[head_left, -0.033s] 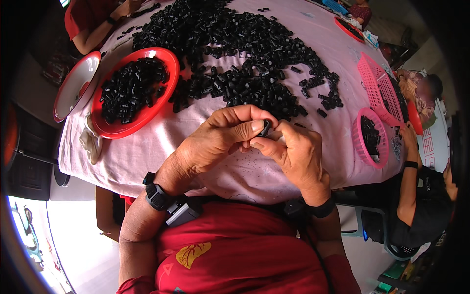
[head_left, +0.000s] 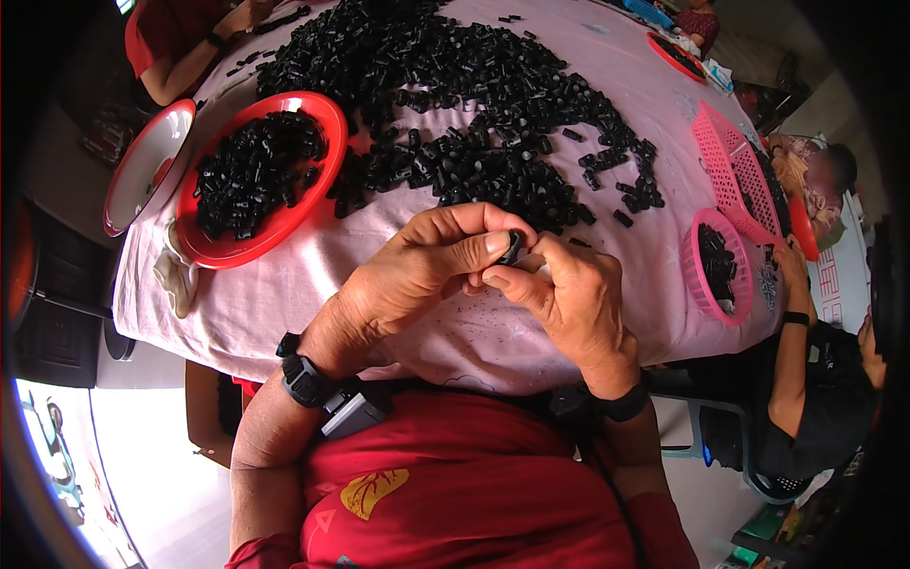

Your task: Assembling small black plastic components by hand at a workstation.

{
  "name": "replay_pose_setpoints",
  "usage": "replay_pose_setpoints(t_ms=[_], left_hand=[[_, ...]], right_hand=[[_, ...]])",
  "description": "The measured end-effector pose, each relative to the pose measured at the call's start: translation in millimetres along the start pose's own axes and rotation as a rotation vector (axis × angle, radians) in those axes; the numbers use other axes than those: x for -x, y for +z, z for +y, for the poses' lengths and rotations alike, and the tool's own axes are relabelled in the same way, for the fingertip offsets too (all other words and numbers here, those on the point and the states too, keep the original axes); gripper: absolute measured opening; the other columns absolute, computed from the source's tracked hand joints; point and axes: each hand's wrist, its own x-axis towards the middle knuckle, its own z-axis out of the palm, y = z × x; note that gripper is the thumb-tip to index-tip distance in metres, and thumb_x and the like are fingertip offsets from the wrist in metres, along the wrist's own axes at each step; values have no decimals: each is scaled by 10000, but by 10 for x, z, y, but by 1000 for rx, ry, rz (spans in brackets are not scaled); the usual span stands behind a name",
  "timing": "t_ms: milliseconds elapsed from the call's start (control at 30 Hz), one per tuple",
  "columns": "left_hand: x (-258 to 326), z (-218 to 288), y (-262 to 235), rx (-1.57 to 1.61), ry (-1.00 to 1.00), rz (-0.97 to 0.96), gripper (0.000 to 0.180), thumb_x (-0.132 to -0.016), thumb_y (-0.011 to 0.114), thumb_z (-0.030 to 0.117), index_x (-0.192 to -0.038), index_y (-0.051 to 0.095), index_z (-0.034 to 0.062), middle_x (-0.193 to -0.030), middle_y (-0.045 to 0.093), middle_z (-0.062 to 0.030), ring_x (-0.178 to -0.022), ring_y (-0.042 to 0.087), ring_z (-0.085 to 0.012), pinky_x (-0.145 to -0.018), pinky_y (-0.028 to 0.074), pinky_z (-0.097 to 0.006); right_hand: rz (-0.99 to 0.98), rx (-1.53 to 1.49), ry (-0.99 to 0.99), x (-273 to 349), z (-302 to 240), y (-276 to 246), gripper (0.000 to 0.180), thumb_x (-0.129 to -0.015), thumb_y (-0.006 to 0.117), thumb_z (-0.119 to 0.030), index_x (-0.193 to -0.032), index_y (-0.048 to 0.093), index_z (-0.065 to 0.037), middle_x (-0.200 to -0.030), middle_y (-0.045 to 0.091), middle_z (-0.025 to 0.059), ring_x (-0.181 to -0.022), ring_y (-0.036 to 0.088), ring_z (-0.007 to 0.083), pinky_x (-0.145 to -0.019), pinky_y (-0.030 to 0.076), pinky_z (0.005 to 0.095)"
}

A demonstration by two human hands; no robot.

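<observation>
We pinch one black part [head_left: 512,248] between both hands, left hand [head_left: 417,275] and right hand [head_left: 569,299] gripping it (pile [head_left: 474,104] just beyond); fitting seems underway, needing steady pressure.

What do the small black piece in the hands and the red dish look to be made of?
Small black piece: likely moulded plastic or rubber, matte, uniform like the pile. Red dish: probably glossy plastic; its rim shines. Both hands, left hand and right hand, pinch the piece.
</observation>
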Motion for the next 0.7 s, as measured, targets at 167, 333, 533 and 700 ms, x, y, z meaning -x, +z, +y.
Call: replay_pose_setpoints(t_ms=[167, 333, 533, 700], left_hand=[[4, 23, 26, 51, 26, -13, 264, -941, 608, 228, -1132, 627, 46, -911, 627, 36, -752, 508, -28, -668, 408, -185], [-1, -5, 6, 21, 22, -12, 271, -937, 615, 227, -1136, 626, 44, -909, 629, 36, -752, 512, -29, -670, 411, -188], [7, 21, -4, 3, 5, 3, 261, -940, 600, 211, -1118, 619, 21, -1008, 636, -14, -905, 571, -86, -819, 458, -241], [9, 19, -3, 14, -4, -16, 264, -945, 592, 213, -1127, 619, 23, -1008, 635, -10, -902, 573, -85, -813, 462, -243]], right_hand=[[12, -41, 43, -5, -19, -61, 500, -782, 725, -501, -735, 551, -35, -576, 578, 71, -504, 604, 208, -473, 466, 319], [29, -32, 44, -3, -4, -29, 514, -770, 731, -516, -728, 547, -37, -560, 552, 61, -499, 591, 190, -469, 464, 314], [21, -36, 43, 1, -26, -22, 496, -786, 719, -505, -749, 567, -34, -597, 593, 82, -525, 619, 204, -480, 476, 317], [-1, -27, 60, -12, -24, -51, 459, -796, 727, -469, -756, 576, -38, -611, 616, 86, -541, 637, 222, -485, 481, 324]])
